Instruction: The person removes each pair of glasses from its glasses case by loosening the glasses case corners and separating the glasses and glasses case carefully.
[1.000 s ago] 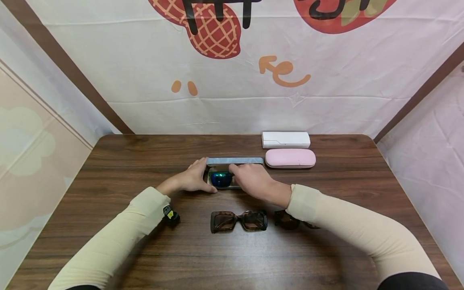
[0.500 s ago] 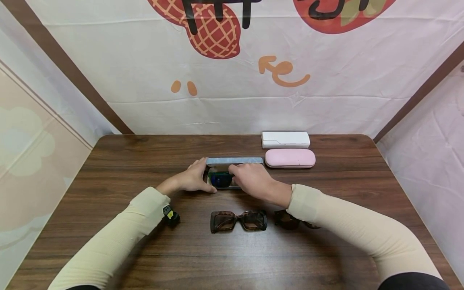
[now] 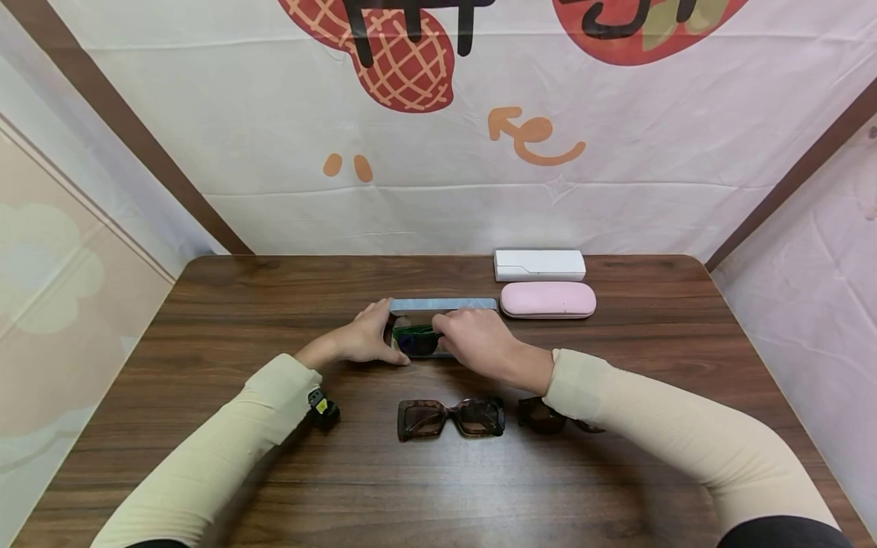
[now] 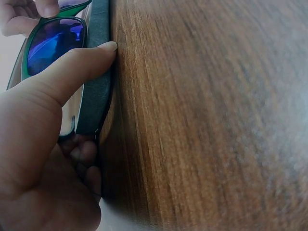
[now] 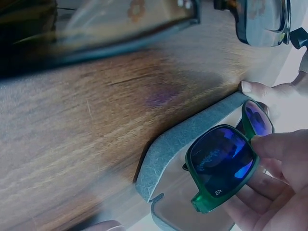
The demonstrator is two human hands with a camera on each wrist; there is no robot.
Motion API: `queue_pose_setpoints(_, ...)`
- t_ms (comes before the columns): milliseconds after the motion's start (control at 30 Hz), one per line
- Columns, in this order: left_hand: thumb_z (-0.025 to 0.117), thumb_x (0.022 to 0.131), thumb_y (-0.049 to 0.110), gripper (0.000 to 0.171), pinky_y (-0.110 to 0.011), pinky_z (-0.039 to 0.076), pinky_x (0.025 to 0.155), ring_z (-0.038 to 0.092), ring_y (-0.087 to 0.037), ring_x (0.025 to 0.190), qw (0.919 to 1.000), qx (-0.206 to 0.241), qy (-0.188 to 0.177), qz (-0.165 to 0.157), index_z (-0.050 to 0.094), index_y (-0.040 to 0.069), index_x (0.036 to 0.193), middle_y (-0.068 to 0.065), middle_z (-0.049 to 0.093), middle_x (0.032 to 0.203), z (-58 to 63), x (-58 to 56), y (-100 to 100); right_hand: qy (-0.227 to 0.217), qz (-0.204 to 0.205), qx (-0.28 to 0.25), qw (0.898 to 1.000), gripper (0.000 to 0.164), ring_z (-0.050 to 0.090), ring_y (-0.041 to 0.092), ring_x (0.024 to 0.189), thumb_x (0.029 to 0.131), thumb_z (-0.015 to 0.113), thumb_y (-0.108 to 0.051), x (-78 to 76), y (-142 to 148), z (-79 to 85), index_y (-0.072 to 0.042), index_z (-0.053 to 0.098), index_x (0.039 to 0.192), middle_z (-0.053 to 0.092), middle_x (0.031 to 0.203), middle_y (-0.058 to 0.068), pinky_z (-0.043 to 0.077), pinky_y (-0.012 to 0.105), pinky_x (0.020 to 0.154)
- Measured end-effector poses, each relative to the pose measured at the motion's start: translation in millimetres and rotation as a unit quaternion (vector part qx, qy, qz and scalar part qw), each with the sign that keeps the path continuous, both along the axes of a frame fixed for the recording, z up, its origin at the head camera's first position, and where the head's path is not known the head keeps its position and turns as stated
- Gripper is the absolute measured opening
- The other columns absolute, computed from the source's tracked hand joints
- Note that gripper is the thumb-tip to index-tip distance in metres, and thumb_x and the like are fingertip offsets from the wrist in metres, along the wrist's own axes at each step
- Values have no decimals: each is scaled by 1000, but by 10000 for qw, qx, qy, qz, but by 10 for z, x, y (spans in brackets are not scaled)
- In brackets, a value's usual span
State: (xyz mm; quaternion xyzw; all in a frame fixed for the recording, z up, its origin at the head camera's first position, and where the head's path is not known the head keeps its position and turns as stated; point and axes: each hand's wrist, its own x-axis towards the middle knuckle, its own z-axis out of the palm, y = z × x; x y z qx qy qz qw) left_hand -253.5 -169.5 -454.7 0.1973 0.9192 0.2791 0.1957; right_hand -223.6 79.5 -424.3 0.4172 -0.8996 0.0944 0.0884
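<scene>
In the head view a blue glasses case (image 3: 442, 304) stands open mid-table with its lid raised at the back. My left hand (image 3: 363, 335) grips its left end. In the left wrist view the thumb (image 4: 91, 62) lies over the front wall, with fingers curled at the end. My right hand (image 3: 479, 342) pinches green-framed sunglasses (image 5: 224, 166) at the bridge, between thumb and fingers. These sunglasses have mirrored blue-purple lenses and are tilted over the case's opening. From the head view, my right hand hides their right half; whether they touch the case's bottom I cannot tell.
Tortoiseshell sunglasses (image 3: 451, 418) lie in front of the case. Another dark pair of sunglasses (image 3: 544, 416) lies partly under the right forearm. A pink glasses case (image 3: 548, 300) and a white glasses case (image 3: 540, 265) stand at the back right. A fabric wall (image 3: 411, 221) rises behind the table.
The green-framed sunglasses have tilted in my right hand: their visible lens has gone from bright blue-green to dark, and more of the green frame shows. Both hands stay nearly in place.
</scene>
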Motion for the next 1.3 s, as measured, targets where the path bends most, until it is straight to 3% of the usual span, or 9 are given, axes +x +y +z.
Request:
queue_pose_setpoints(200,85,83,38,120,-62,9,120,4,-47,152,10000,-11,39,-5,4,-9,159,-32,7,164,2,-2,8,-43,58,-1,10000,5,67,17,71,95,73,-13,23,9,36,-11,68,95,69,82,-1,55,34,61)
queue_pose_setpoints(300,86,81,37,111,-63,12,119,11,-47,151,9998,72,160,-31,17,-6,157,-31,17,162,-5,-14,11,-65,87,-16,9999,5,67,16,71,95,73,-13,40,21,71,-11,68,96,70,83,-1,55,34,62)
queue_pose_setpoints(633,88,79,34,89,-64,14,117,21,-47,147,9989,255,380,-112,38,0,144,-29,33,155,-29,-34,11,-153,20,39,9999,6,68,15,75,96,72,-13,81,78,200,-11,70,101,73,90,0,55,33,62)
queue_pose_setpoints(767,87,81,34,93,-65,12,117,19,-47,148,9991,252,316,-105,34,-1,148,-28,30,156,-21,-26,7,-206,-13,4,9998,5,68,14,75,96,73,-13,110,125,263,-12,70,100,73,89,-2,55,32,62)
queue_pose_setpoints(1000,83,84,39,121,-63,5,120,0,-48,152,9999,-119,-51,50,0,-7,159,-30,2,165,3,5,13,-239,-81,-8,9997,7,68,14,75,95,73,-14,181,235,376,-12,71,102,74,92,-1,55,34,64)
queue_pose_setpoints(1300,83,84,40,122,-61,6,120,0,-47,152,9997,-242,-19,83,-1,-10,158,-32,2,165,-2,9,24,-454,-316,20,9985,9,65,12,72,95,74,-16,275,393,501,-13,73,103,74,94,-1,55,35,64)
